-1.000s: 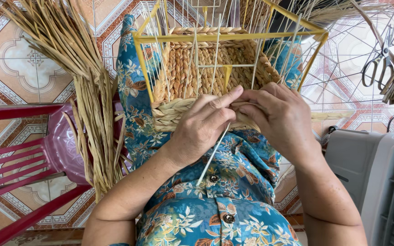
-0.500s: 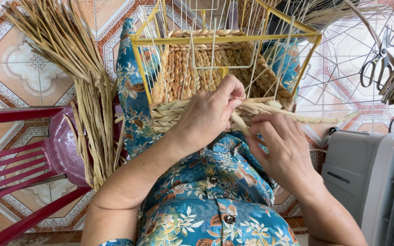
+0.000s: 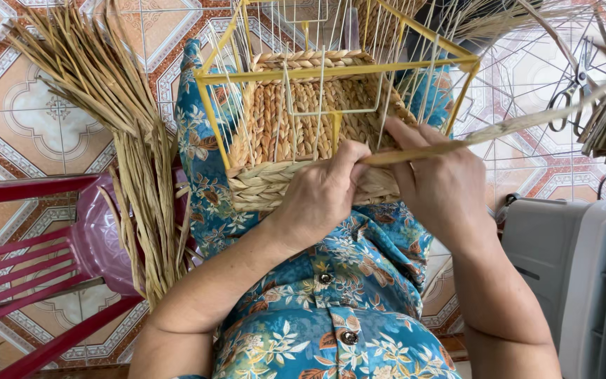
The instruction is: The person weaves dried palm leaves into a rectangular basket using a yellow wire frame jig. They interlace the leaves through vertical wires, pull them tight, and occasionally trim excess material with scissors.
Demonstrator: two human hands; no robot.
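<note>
On the basket [image 3: 296,133], both hands [image 3: 387,189] pinch a straw strand [image 3: 499,130].

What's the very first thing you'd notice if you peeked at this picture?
The half-woven straw basket on its yellow wire frame sits in the middle, on the person's lap. Both hands work at its near edge: the left hand presses the braid while the right hand pulls a long straw strand out to the right. A big bundle of dried straw leans at the left.

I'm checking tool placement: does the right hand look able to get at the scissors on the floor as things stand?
Probably not readily. The right hand is pinching a straw strand at the basket, and the scissors lie beyond the frame, well off to the right.
</note>
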